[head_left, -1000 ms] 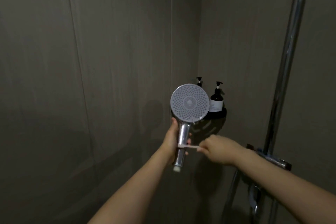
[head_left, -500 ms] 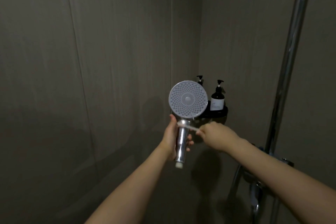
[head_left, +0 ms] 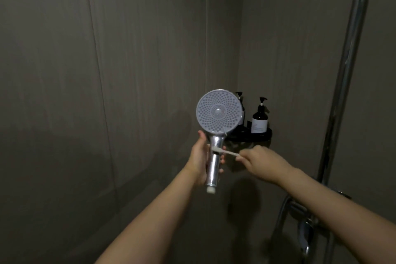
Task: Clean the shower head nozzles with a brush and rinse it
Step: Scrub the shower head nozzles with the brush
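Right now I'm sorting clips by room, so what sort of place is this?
Most likely a bathroom shower stall: plain wall panels meet in a corner, a chrome riser pipe runs up the right wall, and pump bottles stand on a black corner shelf.

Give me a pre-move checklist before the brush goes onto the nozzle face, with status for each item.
1. Left hand grips shower head by its chrome handle: ok.
2. Nozzle face turned toward the camera, unobstructed: ok.
3. Right hand holds brush: ok.
4. Bristles on the nozzles: not ok; brush head sits at the handle, below the face.
5. Hose attached for rinsing: not ok; handle end shows bare.
6. Pump bottle on corner shelf clear of the stroke: cannot tell.
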The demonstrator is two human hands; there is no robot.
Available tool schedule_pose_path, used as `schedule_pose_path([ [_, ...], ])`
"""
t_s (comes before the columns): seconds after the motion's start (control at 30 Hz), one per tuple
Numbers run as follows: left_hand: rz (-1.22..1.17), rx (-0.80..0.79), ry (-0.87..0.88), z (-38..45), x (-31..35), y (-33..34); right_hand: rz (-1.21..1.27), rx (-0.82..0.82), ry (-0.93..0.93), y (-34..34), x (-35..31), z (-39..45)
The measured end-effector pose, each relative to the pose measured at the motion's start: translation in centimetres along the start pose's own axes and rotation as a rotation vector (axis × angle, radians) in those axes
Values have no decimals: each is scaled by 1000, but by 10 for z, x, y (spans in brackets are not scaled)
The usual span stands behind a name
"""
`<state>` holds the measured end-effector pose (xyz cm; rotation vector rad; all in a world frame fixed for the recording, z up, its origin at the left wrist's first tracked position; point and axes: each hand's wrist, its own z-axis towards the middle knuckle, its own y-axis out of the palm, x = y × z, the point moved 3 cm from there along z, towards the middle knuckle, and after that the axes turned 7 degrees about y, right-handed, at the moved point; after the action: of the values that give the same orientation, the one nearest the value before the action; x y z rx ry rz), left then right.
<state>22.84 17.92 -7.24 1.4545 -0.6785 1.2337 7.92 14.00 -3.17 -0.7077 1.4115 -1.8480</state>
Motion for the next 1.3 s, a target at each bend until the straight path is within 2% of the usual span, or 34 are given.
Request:
schedule_pose_path([
  [0.1,-32,10,-3,-1,4,0,-73,-103,-150,9,-4,-5],
  [0.23,-81,27,0,-1,7,-1,-68,9,-102,3,2,-4],
  [0.4,0,72,5,-1,9,1,-236,43,-282,13,-16,-14],
  [0.7,-1,174,78,4,15,3,-328,82,-289,12,-16,-15],
  [0.9,-23,174,135,5,25,3,-322,91,-207,7,2,-20],
  [1.03,-33,179,141,4,25,6,-351,108,-270,15,-6,-18],
  [1.17,-70,176,132,3,22,4,-389,118,-186,7,13,-22],
  [1.3,-119,171,102,2,19,7,-372,104,-289,16,-1,-22],
])
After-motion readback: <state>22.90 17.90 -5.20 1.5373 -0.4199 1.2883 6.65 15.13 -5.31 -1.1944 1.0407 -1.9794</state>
